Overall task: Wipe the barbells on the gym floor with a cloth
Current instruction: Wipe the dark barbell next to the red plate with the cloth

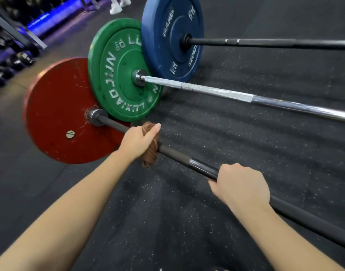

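Head view: nearest barbell [173, 153] is laid on the gym floor [245, 137], long axis run from red plate [60, 114] at upper left down to lower right. Brown cloth [151, 153] is wrapped round the shaft [117, 127] and gripped by the left hand [137, 140], fingers curled, near the collar [97, 117]. Shaft is clasped bare by the right hand [242, 185], further down-right. Uncovered shaft is seen between the hands; a wipe along the axis toward the right hand is judged next.
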Demonstrator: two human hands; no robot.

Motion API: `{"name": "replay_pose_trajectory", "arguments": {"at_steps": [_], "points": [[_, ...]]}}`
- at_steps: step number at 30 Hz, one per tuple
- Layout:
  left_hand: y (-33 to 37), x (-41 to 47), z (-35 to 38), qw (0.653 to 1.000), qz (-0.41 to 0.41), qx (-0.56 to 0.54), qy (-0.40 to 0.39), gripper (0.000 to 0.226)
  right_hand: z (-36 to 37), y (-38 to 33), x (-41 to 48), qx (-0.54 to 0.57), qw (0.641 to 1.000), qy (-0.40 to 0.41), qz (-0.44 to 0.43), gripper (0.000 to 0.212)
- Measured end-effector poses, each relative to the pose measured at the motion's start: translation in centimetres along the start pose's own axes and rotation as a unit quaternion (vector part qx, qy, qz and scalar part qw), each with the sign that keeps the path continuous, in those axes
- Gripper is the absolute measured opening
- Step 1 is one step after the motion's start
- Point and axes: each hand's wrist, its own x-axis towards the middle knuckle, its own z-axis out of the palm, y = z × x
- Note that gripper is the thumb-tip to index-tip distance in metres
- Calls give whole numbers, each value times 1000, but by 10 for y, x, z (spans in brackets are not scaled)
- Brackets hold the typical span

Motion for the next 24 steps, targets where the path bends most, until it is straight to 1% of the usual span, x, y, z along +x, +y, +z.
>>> {"name": "replay_pose_trajectory", "arguments": {"at_steps": [1, 3, 4, 6, 8, 11, 13, 15, 17, 19, 23, 24], "points": [[5, -8, 6, 999, 11, 27, 24, 58, 0, 0, -1, -1, 1000, 1, 0, 45], [13, -20, 19, 991, 79, 90, 60, 54, 1, 0, -1, 2, 1000, 3, -2, 45], [15, -24, 25, 986, 114, 103, 64, 55, 1, 0, -1, 3, 1000, 4, -2, 44], [16, -24, 31, 983, 138, 100, 72, 56, 0, 0, -1, 4, 1000, 5, 1, 44], [19, -27, 34, 982, 114, 107, 106, 55, 0, -1, 0, 0, 1000, 7, 5, 47], [18, -26, 39, 969, 113, 179, 126, 60, 1, -1, 0, -2, 1000, 6, 7, 49], [6, -16, 39, 966, 122, 198, 113, 70, 1, -1, 0, 0, 1000, 0, 6, 48], [-8, -4, 38, 967, 145, 196, 81, 83, 0, -1, 0, 1, 1000, -6, 5, 46], [-20, 5, 35, 964, 165, 200, 62, 89, 0, 0, 0, 3, 1000, -8, 5, 46], [-27, 10, 28, 966, 161, 191, 65, 87, 0, 1, 0, 6, 1000, -9, 4, 46], [-32, 13, 6, 979, 97, 161, 80, 59, 2, 2, 1, 8, 1000, -5, -3, 45], [-32, 14, 6, 982, 79, 145, 89, 58, 3, 2, 2, 7, 1000, -4, -5, 44]]}}
